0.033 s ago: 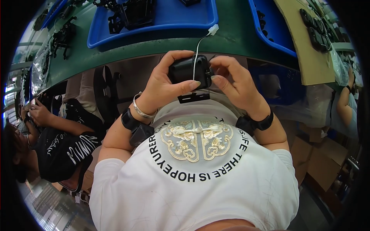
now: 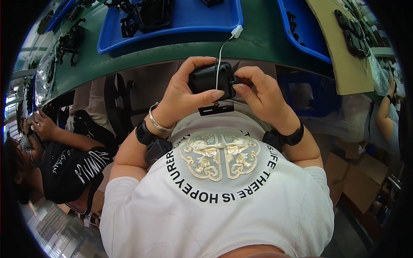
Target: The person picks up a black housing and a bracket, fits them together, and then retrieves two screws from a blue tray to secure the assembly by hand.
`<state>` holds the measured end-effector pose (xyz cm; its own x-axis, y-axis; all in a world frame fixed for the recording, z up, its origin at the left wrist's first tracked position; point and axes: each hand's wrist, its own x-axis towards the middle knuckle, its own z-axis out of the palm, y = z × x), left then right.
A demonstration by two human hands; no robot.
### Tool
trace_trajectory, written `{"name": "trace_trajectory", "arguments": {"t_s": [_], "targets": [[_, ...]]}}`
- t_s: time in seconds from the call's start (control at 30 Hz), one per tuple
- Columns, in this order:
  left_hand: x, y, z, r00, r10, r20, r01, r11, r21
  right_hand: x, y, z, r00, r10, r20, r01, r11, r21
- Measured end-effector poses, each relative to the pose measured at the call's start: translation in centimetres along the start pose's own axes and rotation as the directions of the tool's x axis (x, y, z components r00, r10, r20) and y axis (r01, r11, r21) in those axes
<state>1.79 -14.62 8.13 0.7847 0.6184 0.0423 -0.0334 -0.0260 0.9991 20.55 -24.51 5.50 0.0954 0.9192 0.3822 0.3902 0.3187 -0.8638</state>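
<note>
1. The left hand (image 2: 183, 92) is closed around a small black device (image 2: 211, 79); the thumb lies along its lower edge and the other fingers curl over its top and left side.
2. The right hand (image 2: 262, 94) holds the same device from the right side, with the fingertips pressed on its right end and the thumb under it (how the inner fingers sit I cannot tell, they are hidden).
3. The device is in the air between both hands, just above the person's chest and in front of the edge of the green table (image 2: 189, 49).
4. A thin white wire (image 2: 220, 53) rises from the device and ends in a small white connector (image 2: 236, 31), which lies on the table, just beside the rim of a blue tray (image 2: 189, 23).
5. A flat black bracket (image 2: 216, 108) hangs under the device.
6. The left wrist wears a silver bangle (image 2: 157, 122) and a black band (image 2: 145, 133); the right wrist has a black band (image 2: 292, 138) too.
7. At the left side, another person (image 2: 64, 159) in a black shirt sits at the same table.
</note>
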Motion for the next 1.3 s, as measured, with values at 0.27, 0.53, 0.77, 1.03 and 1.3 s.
{"name": "trace_trajectory", "arguments": {"t_s": [0.27, 0.53, 0.77, 1.03, 1.3], "targets": [[-0.2, 0.0, 0.1, 0.999, -0.042, -0.008, 0.041, 0.999, -0.035, 0.1, -0.3, 0.3, 0.999, 0.025, -0.036, -0.023, 0.999, 0.047], [-0.2, -0.1, 0.1, 0.999, -0.027, -0.026, 0.026, 0.999, -0.026, 0.3, 0.0, 0.1, 1.000, 0.022, 0.003, -0.022, 1.000, -0.002], [-0.3, 0.0, 0.1, 0.999, 0.003, -0.040, -0.004, 1.000, -0.028, 0.7, 0.0, 1.3, 0.981, -0.029, -0.191, 0.059, 0.986, 0.154], [-0.3, -0.2, 0.3, 0.999, 0.027, -0.041, -0.029, 0.999, -0.033, 0.9, 0.0, 1.5, 0.973, -0.055, -0.223, 0.093, 0.983, 0.160], [-0.2, -0.2, 0.5, 0.999, 0.002, -0.051, -0.006, 0.998, -0.064, 1.1, -0.3, 2.2, 0.960, 0.023, -0.278, 0.022, 0.987, 0.158]]}}
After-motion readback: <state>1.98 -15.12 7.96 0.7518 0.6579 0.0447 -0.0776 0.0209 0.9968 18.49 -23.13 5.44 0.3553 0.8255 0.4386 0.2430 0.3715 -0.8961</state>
